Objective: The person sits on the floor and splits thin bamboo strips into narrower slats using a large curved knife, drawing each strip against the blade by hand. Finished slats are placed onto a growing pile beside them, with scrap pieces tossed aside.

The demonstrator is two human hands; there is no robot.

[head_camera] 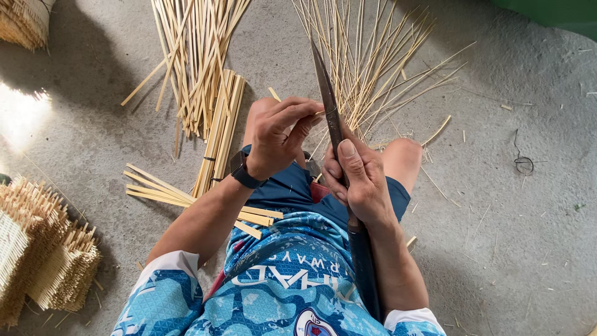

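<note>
My right hand (359, 180) grips a long dark knife (328, 102) by its handle, thumb pressed along the blade, which points up and away from me. My left hand (280, 134), with a black watch on the wrist, pinches a thin bamboo strip (318, 114) right against the blade's edge. Both hands are above my knees as I sit on the concrete floor. Beyond the blade lies a fan of thin split bamboo slivers (367, 62).
A pile of wider bamboo strips (196, 62) and a tied bundle (221, 127) lie to the left front, with short flat pieces (155, 190) under my left arm. Woven bamboo pieces (37, 249) sit at far left. A wire loop (524, 163) lies on the right.
</note>
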